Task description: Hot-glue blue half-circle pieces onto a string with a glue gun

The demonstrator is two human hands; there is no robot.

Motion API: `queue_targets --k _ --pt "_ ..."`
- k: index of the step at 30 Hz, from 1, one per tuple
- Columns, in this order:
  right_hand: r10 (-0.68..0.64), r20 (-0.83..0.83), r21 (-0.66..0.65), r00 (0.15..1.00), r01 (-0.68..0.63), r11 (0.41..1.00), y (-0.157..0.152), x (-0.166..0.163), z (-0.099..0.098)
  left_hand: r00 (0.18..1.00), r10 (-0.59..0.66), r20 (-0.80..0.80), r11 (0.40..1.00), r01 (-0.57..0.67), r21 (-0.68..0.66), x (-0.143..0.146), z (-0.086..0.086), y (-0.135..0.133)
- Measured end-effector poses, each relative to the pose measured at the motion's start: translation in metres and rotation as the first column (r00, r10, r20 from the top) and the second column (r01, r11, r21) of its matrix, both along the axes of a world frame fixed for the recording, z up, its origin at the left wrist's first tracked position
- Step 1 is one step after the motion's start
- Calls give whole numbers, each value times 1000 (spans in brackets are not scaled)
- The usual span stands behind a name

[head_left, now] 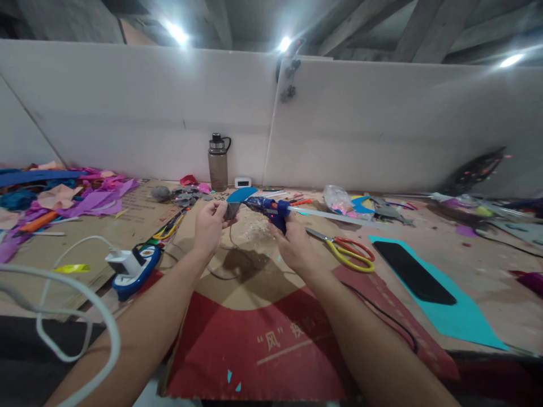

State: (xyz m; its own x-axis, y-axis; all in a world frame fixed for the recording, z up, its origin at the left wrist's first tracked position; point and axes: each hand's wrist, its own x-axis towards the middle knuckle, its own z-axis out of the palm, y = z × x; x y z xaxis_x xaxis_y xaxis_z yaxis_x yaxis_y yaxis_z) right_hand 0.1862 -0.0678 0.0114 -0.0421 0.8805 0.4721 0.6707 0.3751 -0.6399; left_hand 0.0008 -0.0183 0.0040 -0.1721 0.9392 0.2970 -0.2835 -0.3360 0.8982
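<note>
My right hand point(292, 243) is wrapped round the handle of a blue hot glue gun point(278, 210). A long clear glue stick point(326, 215) juts from its back end toward the right. With its fingers closed, my left hand point(210, 226) pinches a small dark grey piece point(232, 211) in front of the gun's nozzle. Whether nozzle and piece touch, I cannot tell. Behind them lies a blue curved piece point(241, 195). Beneath both hands is a cardboard sheet point(263, 339), red and tan, with dried glue point(254, 223) on it.
Scissors point(345, 251) with red and yellow handles lie at the right, beside a black phone point(416, 271) on turquoise sheet. A power strip point(138, 274) with a white plug and cable sits left. Coloured scraps point(85, 198) pile far left. A bottle point(218, 164) stands by the white partition.
</note>
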Motion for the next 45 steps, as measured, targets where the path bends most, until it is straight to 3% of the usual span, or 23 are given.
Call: queue_targets --k 10,16,24,38,45 --pt "40 -11 -13 999 -40 999 -2 -7 -3 998 -18 -60 999 16 -30 3 -3 0" --pt "73 -18 51 997 -72 996 -2 -12 -4 998 -18 -63 999 17 -29 4 -5 1" --pt "32 -5 -11 999 -32 999 -2 -7 -1 998 -5 -66 1000 4 -19 3 -5 1" --pt "-9 -20 -10 1000 9 1000 0 -1 0 1000 -9 11 1000 9 -11 2 2 -1" --pt "19 -94 58 995 -13 998 8 3 -6 992 -93 86 994 97 -48 0 6 -3"
